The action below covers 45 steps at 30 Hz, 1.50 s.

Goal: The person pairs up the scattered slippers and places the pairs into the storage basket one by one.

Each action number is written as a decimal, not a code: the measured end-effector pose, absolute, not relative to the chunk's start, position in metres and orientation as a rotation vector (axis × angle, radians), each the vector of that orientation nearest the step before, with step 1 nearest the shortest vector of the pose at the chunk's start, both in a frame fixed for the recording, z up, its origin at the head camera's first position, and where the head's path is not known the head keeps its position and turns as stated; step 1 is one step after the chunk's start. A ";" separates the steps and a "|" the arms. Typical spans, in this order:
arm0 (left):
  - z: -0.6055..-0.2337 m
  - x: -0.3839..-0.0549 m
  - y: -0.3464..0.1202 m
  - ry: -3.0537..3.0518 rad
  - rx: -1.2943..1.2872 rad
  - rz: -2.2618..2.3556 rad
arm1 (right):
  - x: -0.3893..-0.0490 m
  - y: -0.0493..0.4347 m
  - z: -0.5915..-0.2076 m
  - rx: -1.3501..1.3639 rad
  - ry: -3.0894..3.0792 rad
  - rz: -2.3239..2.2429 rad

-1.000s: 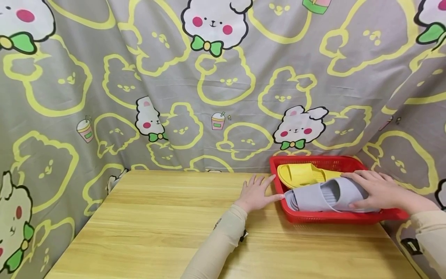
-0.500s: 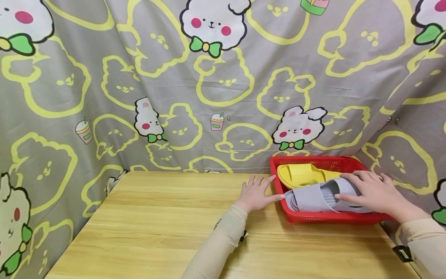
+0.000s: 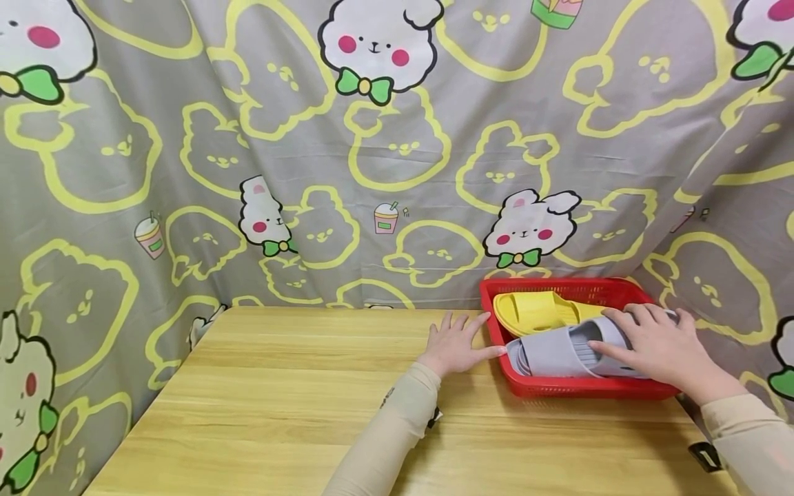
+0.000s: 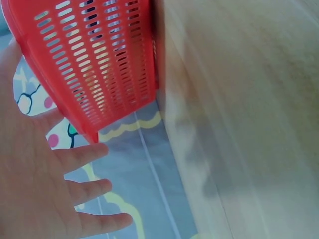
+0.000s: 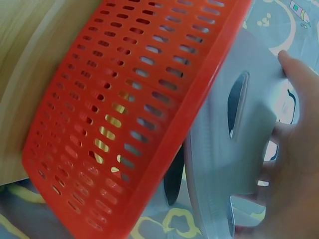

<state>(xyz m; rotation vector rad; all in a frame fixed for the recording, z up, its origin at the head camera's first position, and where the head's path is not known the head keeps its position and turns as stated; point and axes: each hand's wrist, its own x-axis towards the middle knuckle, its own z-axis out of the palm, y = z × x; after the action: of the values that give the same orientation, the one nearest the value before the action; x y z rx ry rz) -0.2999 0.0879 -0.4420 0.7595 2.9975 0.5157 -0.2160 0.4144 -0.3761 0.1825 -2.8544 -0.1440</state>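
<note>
Inside a red plastic basket (image 3: 595,387) on the table lie a yellow slipper (image 3: 536,310) and, in front of it, a grey slipper (image 3: 552,353). My left hand (image 3: 453,348) has its fingers spread beside the basket's left end, with the thumb at the rim. In the left wrist view, that hand (image 4: 40,184) lies along the slotted basket wall (image 4: 94,55). My right hand (image 3: 664,344) rests over the right part of the grey slipper, thumb and fingers apart. Seen from the right wrist, its fingers (image 5: 294,69) are against the grey slipper (image 5: 229,139), some tips hidden behind it.
A wooden table (image 3: 298,399) extends to the left and front of the basket. Behind it hangs a grey curtain (image 3: 409,262) with yellow outlines and cartoon faces. A small black object (image 3: 705,456) is by the right sleeve.
My right hand has shifted left along the grey slipper. The red rim under it extended farther right before and now ends closer in. My left hand has stayed in place.
</note>
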 end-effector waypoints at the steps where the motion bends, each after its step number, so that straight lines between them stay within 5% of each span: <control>1: -0.442 -0.300 0.088 2.996 0.760 0.514 | -0.216 0.414 -0.377 0.180 -2.849 -0.145; 45: -0.440 -0.298 0.088 2.952 0.707 0.548 | -0.227 0.451 -0.415 0.252 -2.989 0.197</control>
<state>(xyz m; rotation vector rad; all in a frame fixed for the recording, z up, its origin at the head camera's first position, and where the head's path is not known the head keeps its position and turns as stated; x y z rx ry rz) -0.2975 0.0879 -0.4405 0.7074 2.9519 0.5483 -0.2268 0.4506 -0.4146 0.2523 -2.9890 0.1966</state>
